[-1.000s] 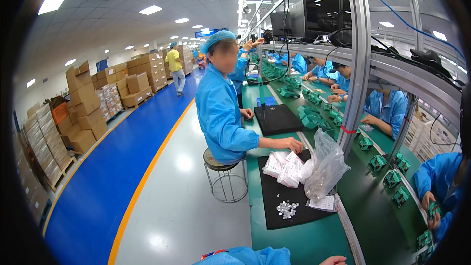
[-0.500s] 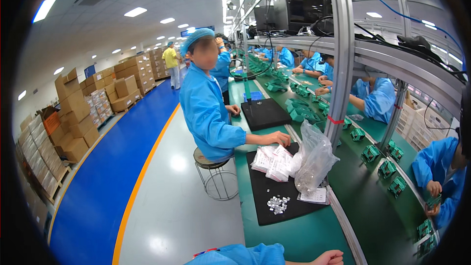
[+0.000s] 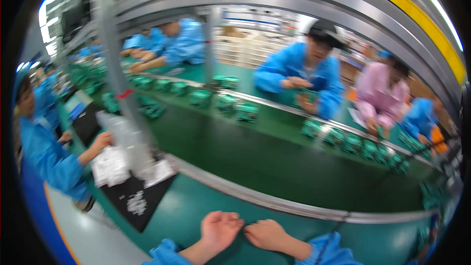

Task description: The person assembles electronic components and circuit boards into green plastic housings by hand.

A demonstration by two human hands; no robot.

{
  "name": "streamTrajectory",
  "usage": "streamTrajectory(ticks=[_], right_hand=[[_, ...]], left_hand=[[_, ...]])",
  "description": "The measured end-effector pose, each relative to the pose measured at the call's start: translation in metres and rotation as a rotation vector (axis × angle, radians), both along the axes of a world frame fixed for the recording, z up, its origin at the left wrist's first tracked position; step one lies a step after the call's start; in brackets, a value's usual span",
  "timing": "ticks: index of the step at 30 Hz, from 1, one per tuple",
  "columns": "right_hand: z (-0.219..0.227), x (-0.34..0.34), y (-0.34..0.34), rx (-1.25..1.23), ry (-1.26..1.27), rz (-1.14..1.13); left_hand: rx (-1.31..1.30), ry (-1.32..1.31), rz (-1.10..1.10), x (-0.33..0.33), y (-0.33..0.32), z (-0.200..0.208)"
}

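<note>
My left hand and my right hand rest side by side on the green worktop at the lower edge, fingertips almost touching. Both have the fingers loosely curled, and I see nothing held in either. Blue sleeves cover both forearms. To the left of my hands lies a black mat with a small pile of tiny white parts.
A dark green conveyor belt runs across behind a metal rail, carrying several green fixtures. White packets and a clear plastic bag lie by a neighbouring worker's hand. Workers in blue and pink coats sit opposite. A metal post stands left.
The view has swung sharply to the right, from the aisle and the neighbouring worker to the conveyor in front. Both my hands now show on the worktop.
</note>
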State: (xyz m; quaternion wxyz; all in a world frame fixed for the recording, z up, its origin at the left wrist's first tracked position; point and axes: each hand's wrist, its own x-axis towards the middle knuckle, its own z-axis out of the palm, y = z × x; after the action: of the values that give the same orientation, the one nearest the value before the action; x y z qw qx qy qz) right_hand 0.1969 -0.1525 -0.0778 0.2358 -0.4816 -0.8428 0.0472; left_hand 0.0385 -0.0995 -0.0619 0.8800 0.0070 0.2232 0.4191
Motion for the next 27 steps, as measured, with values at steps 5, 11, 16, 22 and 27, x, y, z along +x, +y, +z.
streamTrajectory(ticks=[5,11,16,22,27], right_hand=[[0.014,0.002,-0.01,0.159,0.048,-0.049],[0.018,0.003,-0.017,0.126,0.229,0.001],[0.007,0.002,-0.013,0.006,0.171,0.111],[0.007,0.004,-0.009,-0.133,0.036,0.123],[0.017,0.0,-0.014,0.02,0.254,0.131]], left_hand=[[0.029,0.073,0.048,0.005,-0.004,0.001],[0.138,0.187,0.006,0.01,-0.011,0.009],[0.127,0.255,0.022,0.001,-0.009,-0.005],[0.047,-0.035,-0.116,-0.006,-0.004,-0.011],[0.048,-0.04,-0.248,-0.011,-0.002,-0.015]])
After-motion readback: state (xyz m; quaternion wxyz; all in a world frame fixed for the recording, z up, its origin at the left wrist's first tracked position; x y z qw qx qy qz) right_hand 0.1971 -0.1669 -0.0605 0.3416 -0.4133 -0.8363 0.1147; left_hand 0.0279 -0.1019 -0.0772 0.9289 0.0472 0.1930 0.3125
